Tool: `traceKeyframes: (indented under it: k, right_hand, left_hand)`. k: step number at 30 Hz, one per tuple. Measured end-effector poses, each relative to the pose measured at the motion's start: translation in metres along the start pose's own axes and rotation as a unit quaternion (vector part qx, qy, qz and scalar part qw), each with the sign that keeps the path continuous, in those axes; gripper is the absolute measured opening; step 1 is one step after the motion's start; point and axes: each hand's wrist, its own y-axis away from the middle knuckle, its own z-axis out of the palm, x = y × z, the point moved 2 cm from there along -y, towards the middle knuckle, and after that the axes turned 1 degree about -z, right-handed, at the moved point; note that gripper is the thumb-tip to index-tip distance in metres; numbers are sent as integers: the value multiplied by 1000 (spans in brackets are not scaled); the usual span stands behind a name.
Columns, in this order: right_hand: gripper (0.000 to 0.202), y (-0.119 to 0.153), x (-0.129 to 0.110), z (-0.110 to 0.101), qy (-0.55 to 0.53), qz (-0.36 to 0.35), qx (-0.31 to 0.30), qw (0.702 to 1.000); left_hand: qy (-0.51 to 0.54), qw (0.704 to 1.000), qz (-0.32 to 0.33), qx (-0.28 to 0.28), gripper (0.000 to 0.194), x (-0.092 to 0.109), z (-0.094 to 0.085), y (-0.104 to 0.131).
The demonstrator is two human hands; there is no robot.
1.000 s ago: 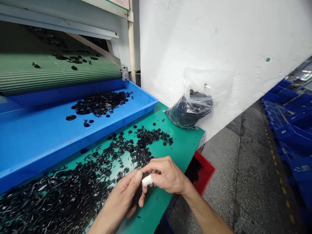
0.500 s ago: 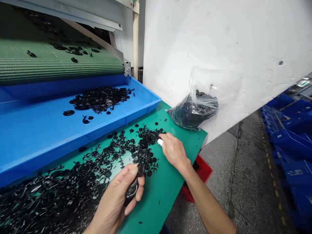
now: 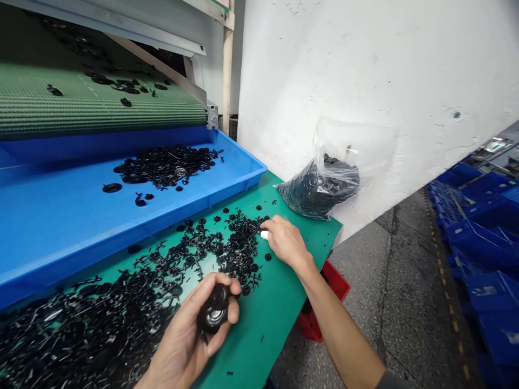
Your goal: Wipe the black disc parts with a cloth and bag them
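Observation:
My left hand is curled round several round black plastic discs, over the near part of the green tabletop. At the right end of the loose black plastic parts is my right hand, palm down, its fingertips drawn together and touching the parts. One of its digits has a white covering at the tip. What those fingertips pinch, if anything, is hidden. A single small disc lies just below the right hand. The parts spread in a thick heap towards the lower left.
Behind the heap is a blue tray with a pile of black parts, below a green conveyor belt. A clear bag of black pieces leans against the white wall panel. A red crate and blue bins stand on the right.
My left fingers have closed further over the discs, and the upper disc sits lower in the palm. The right hand stays by the pile; a small disc now lies below it.

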Motion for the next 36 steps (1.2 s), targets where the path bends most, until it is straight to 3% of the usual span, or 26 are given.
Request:
traceKeyframes:
  k: [4, 6, 13, 18, 21, 27, 31, 36]
  right_hand:
    - [30, 3, -2, 0, 2, -23, -3, 1000]
    - [30, 9, -4, 1, -9, -57, 8, 998]
    - [19, 22, -8, 7, -59, -116, 11, 991]
    - [28, 20, 1, 8, -160, -110, 1, 981]
    - [36, 27, 2, 3, -174, -121, 32, 977]
    - [40, 59, -25, -10, -230, -149, 53, 960]
    - [27, 75, -44, -2, -283, -184, 28, 941]
    - [31, 79, -49, 8, -307, -223, 47, 924]
  left_hand:
    - [-10, 1000, -4, 21, 19, 0, -2, -1]
    - [-17, 999, -15, 37, 26, 0, -3, -1]
    - [-33, 999, -29, 15, 29, -4, 1, -3]
    - [-84, 996, -23, 5, 32, -5, 4, -3]
    - [-124, 992, -12, -3, 33, -7, 6, -1]
    - [-191, 981, 15, 4, 35, -11, 9, 2]
    - [-220, 975, 24, -12, 38, -13, 10, 4]
    - [-225, 974, 16, -8, 45, -15, 8, 4]
